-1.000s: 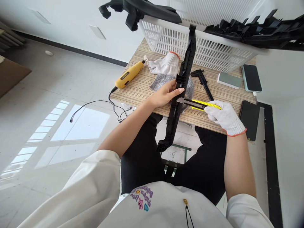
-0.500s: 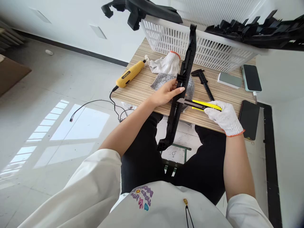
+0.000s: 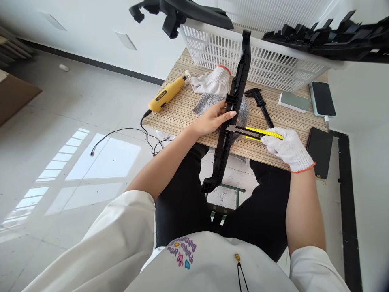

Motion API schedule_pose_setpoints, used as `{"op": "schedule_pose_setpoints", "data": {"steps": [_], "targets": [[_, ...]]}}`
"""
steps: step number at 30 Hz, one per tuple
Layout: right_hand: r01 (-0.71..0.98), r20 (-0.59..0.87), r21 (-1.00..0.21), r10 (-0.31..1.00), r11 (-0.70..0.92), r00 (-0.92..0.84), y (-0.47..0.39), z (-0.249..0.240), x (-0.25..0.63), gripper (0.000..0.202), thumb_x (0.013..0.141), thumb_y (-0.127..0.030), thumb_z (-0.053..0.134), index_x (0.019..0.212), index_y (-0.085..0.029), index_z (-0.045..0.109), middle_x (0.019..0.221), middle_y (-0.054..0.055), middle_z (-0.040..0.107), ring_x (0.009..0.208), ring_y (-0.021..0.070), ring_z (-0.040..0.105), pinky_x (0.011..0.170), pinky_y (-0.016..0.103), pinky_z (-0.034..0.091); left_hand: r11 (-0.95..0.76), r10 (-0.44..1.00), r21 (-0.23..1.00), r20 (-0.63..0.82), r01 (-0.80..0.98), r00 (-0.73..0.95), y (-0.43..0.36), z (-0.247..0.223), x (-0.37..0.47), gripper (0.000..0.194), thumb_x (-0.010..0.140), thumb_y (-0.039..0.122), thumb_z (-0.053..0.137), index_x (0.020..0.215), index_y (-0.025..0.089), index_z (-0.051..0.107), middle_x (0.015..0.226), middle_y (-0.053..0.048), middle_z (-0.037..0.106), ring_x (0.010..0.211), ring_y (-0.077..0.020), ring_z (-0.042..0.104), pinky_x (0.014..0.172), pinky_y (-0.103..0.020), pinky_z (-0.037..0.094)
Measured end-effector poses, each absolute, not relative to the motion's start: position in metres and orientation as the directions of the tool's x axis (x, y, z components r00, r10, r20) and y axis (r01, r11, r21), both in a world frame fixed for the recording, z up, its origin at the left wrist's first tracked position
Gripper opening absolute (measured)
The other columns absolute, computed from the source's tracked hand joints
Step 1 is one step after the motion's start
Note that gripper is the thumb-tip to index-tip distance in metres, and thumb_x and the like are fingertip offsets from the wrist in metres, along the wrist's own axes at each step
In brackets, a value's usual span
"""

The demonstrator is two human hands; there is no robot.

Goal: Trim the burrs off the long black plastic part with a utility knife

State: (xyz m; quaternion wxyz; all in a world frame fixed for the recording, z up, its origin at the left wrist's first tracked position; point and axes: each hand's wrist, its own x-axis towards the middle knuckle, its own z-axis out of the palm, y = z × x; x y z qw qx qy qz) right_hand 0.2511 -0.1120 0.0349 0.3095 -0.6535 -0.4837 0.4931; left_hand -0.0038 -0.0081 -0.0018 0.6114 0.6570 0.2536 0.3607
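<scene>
My bare left hand [image 3: 216,116] is closed around the middle of a long black plastic trim piece [image 3: 224,150], which slants from the basket down past the table's front edge. In a white knitted glove, my right hand [image 3: 284,147] grips a yellow and black utility knife [image 3: 258,133]. Its blade is slid far out, and the tip lies over the trim piece just below my left fingers; I cannot tell whether it touches. Under the trim piece and my left hand lies a crumpled grey cloth [image 3: 206,102].
A yellow corded rotary tool [image 3: 167,95] and a white glove [image 3: 214,81] lie at the left. Black calipers [image 3: 263,106], a grey-white box [image 3: 294,102] and two phones [image 3: 322,99] are to the right. Behind stands a white slatted basket [image 3: 206,52] holding black plastic parts [image 3: 331,40].
My right wrist has shifted very slightly, and the knife has edged a little to the left across the trim piece. My left hand stays where it was.
</scene>
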Motion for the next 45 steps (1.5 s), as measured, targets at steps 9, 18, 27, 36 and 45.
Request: {"op": "schedule_pose_setpoints", "data": {"steps": [9,18,27,36,45], "targets": [[0.335,-0.369,-0.881,0.928,-0.333,-0.047,-0.11,0.041,0.252,0.019,0.077,-0.039,0.076,0.076,-0.025,0.063,0.055,-0.003,0.044,0.045,0.0098,0.035,0.042,0.028,0.022,-0.148,0.778,0.984,0.181,-0.103,0.602,-0.01,-0.001,-0.003,0.052,0.087,0.064,0.062,0.113,0.019,0.059,0.099,-0.007,0.074,0.11,-0.0314,0.071,0.086,-0.043,0.064],[0.338,-0.41,-0.867,0.91,-0.368,-0.062,-0.111,0.046,0.252,0.021,0.079,-0.036,0.075,0.071,-0.023,0.061,0.053,-0.003,0.041,0.045,0.0092,0.032,0.042,0.028,0.021,-0.14,0.789,0.985,0.175,-0.105,0.589,-0.011,-0.001,-0.003,0.05,0.087,0.063,0.062,0.11,0.019,0.059,0.095,-0.007,0.074,0.108,-0.0316,0.072,0.086,-0.045,0.063],[0.387,-0.469,-0.828,0.879,-0.407,-0.08,-0.111,0.051,0.252,0.029,0.076,-0.042,0.078,0.069,-0.02,0.059,0.052,-0.004,0.042,0.045,0.0069,0.03,0.042,0.027,0.019,-0.159,0.788,0.984,0.172,-0.073,0.591,-0.01,-0.001,-0.003,0.052,0.087,0.066,0.06,0.111,0.02,0.058,0.094,-0.006,0.074,0.103,-0.0282,0.074,0.083,-0.04,0.064],[0.475,-0.508,-0.78,0.855,-0.406,-0.103,-0.112,0.056,0.253,0.027,0.079,-0.044,0.072,0.074,-0.017,0.07,0.049,-0.002,0.044,0.046,0.0083,0.031,0.044,0.028,0.02,-0.129,0.795,0.987,0.159,-0.094,0.586,-0.01,-0.002,-0.004,0.051,0.087,0.064,0.061,0.112,0.02,0.059,0.097,-0.008,0.073,0.112,-0.0319,0.07,0.09,-0.046,0.062],[0.481,-0.529,-0.77,0.841,-0.419,-0.114,-0.114,0.061,0.253,0.026,0.083,-0.039,0.069,0.078,-0.013,0.07,0.048,-0.003,0.042,0.046,0.0074,0.029,0.046,0.029,0.018,-0.149,0.79,0.985,0.173,-0.09,0.588,-0.011,0.0,-0.004,0.054,0.085,0.067,0.061,0.113,0.021,0.059,0.095,-0.007,0.074,0.104,-0.03,0.073,0.086,-0.044,0.063]]}}
